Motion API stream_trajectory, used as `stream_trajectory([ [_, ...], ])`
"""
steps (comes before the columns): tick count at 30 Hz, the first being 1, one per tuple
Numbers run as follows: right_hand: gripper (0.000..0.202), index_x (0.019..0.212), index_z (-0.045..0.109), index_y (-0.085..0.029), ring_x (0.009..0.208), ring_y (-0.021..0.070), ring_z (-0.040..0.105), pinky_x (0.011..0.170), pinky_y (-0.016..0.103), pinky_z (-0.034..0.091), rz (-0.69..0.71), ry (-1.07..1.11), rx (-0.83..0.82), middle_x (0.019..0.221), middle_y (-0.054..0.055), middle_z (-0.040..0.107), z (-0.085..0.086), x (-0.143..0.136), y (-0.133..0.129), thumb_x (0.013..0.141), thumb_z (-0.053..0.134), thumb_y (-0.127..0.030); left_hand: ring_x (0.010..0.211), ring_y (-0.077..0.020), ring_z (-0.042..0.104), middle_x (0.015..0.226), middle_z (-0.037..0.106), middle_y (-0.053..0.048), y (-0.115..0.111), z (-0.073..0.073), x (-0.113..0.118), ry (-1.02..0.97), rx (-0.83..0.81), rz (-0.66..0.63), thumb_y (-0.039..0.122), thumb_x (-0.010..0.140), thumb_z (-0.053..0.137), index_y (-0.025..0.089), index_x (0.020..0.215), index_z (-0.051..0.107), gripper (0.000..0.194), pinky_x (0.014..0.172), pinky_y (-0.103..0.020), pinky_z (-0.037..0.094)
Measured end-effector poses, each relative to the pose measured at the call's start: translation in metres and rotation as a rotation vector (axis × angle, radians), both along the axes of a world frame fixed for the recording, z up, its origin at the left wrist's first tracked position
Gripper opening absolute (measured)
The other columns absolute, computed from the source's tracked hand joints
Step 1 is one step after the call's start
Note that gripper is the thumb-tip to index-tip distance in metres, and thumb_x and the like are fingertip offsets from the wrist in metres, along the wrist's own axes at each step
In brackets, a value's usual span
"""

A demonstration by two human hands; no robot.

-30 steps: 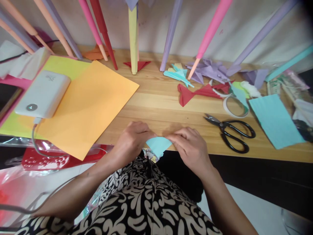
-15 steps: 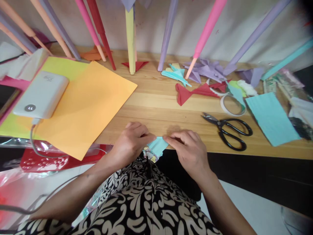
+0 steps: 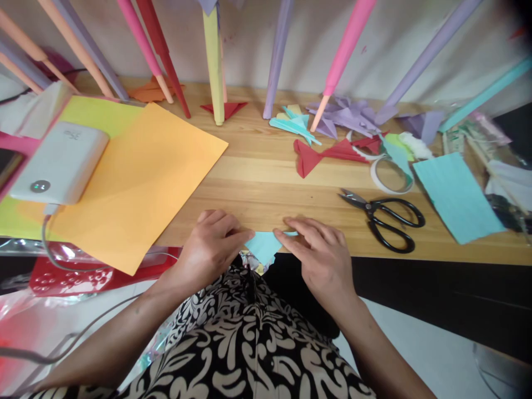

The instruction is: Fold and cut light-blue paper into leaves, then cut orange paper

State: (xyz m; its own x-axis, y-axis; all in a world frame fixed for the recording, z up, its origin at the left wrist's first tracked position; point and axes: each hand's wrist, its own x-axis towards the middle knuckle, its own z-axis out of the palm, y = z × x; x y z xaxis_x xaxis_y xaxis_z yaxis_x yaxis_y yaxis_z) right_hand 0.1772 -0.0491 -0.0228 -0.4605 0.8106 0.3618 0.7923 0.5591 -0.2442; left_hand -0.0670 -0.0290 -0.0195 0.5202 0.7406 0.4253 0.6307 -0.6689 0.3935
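Observation:
A small light-blue paper piece (image 3: 263, 246) lies at the table's front edge, its lower part pointing over the edge toward my lap. My left hand (image 3: 216, 241) pinches its left corner between thumb and fingers. On the other side my right hand (image 3: 318, 246) grips the right part, with a narrow tip of blue paper showing beyond the fingertips. Black-handled scissors (image 3: 384, 217) rest to the right of my right hand, blades pointing left. Farther right is a larger light-blue paper sheet (image 3: 459, 197).
An orange sheet (image 3: 145, 177) and a white power bank (image 3: 62, 160) with a cable lie at left. Rolled paper sticks stand along the back. Red folded paper (image 3: 310, 158), purple folded pieces (image 3: 349, 116) and a tape roll (image 3: 378, 177) lie at the back right.
The blue paper now shows a wider top edge and a tip past my right fingers. My left hand has shifted slightly left. The whole view has moved a little.

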Motion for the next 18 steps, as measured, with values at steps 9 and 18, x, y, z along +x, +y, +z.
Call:
stream_trajectory([
  [9, 0.043, 0.116, 0.069, -0.029, 0.113, 0.0232, 0.060, 0.086, 0.040, 0.042, -0.038, -0.024, 0.001, 0.124, 0.004, 0.069, 0.000, 0.008, -0.002, 0.092, 0.048, 0.000, 0.070, -0.0160, 0.045, 0.077, 0.060, -0.003, -0.008, -0.006, -0.016, -0.026, 0.021, 0.069, 0.009, 0.089, 0.061, 0.020, 0.096, 0.071, 0.017, 0.064, -0.032, 0.031],
  [18, 0.050, 0.112, 0.072, -0.028, 0.112, 0.0241, 0.060, 0.087, 0.041, 0.045, -0.089, -0.005, 0.006, 0.122, 0.005, 0.068, 0.000, 0.034, -0.005, 0.089, 0.042, 0.004, 0.069, -0.0161, 0.042, 0.074, 0.058, -0.004, -0.012, -0.006, -0.020, -0.023, 0.043, 0.096, 0.010, 0.090, 0.060, 0.019, 0.093, 0.073, 0.016, 0.064, -0.033, 0.031],
])
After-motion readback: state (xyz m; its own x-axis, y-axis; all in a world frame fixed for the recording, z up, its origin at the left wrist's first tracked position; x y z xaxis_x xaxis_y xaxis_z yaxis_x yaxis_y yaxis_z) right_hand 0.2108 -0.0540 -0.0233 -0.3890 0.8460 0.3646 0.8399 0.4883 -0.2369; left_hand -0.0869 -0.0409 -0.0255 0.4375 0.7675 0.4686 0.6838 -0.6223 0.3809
